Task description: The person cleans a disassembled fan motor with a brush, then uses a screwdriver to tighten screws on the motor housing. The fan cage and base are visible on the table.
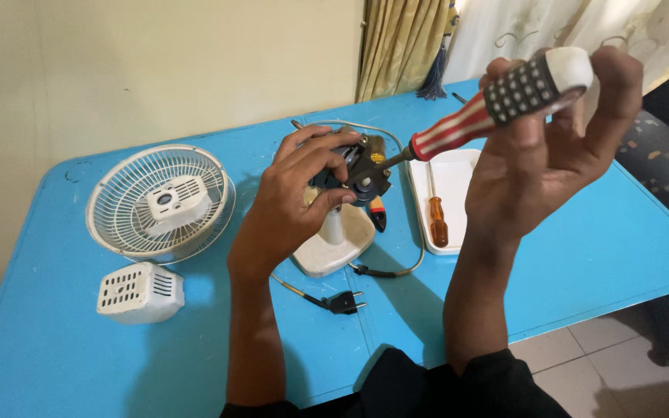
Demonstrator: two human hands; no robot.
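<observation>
- The right hand (540, 166) wraps a striped red-and-white screwdriver (497, 108), its tip on the fan motor (354, 174).
- The left hand (296, 197) pinches that dark motor atop the cream fan stand (334, 244) (fingers hide most of it).
- A white tray (458, 182) holds an orange screwdriver (437, 220); a white grille (160, 201) and vented cover (139, 292) lie left.
- The blue table (598, 255) has open room at its right edge; the plug (344, 302) lies near the front.

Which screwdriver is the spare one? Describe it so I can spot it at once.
On the blue table, find the white tray between the hands. The spare screwdriver lies in it: slim, with a clear orange handle, unlike the striped red-and-white screwdriver in the right hand.
</observation>
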